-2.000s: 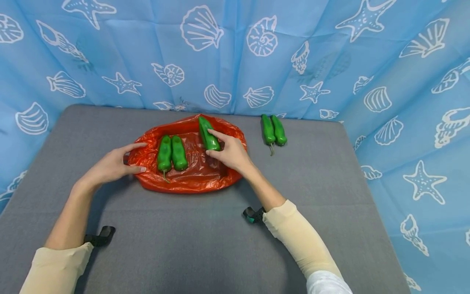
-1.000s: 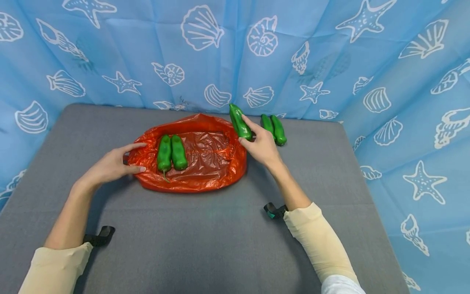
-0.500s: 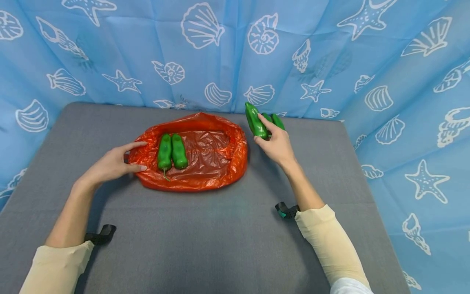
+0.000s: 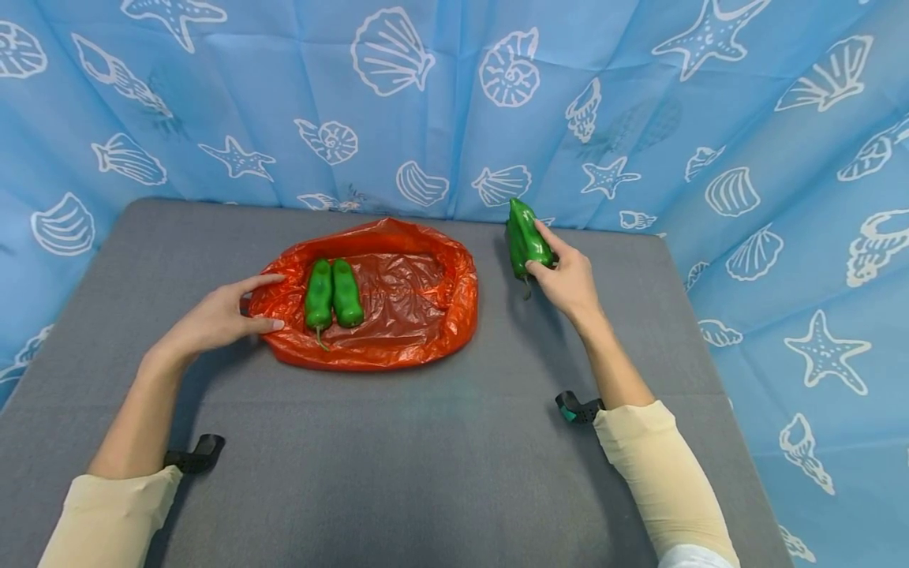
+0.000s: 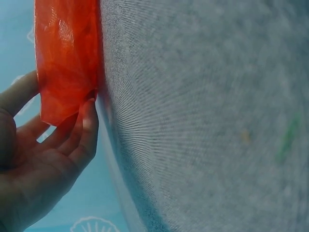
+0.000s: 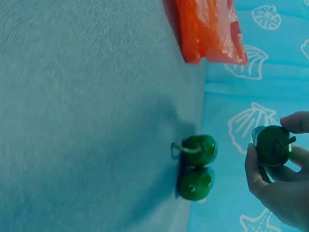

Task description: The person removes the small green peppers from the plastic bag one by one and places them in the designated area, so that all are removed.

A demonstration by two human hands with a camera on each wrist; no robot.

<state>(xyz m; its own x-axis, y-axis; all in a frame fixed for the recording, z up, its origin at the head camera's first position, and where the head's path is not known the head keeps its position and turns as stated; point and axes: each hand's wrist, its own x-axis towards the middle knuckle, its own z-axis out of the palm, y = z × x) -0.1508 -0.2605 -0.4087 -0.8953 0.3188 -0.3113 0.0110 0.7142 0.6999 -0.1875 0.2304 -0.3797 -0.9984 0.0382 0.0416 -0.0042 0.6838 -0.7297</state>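
In the head view my right hand (image 4: 570, 278) holds a green pepper (image 4: 529, 238) between thumb and fingers, raised above the grey table. Beneath it, two more green peppers lie side by side, mostly hidden from above; the right wrist view shows a stemmed pepper (image 6: 200, 150) and its neighbour (image 6: 196, 184) on the cloth. My left hand (image 4: 216, 318) grips the left end of an opened red plastic bag (image 4: 376, 357), thumb on the near side. Inside the bag's left half rest two green peppers, one with a stem (image 4: 319, 296), the other (image 4: 346, 293) beside it.
A grey cloth (image 4: 398, 465) covers the table. Behind and to the right hangs a blue curtain (image 4: 454, 110) printed with white shells and starfish, close to the table's back edge. Black wrist mounts (image 4: 195, 456) sit on both forearms.
My right hand has lifted a pepper out of the bag's right half and carried it rightward, over the two peppers on the table. My left hand stays at the bag.
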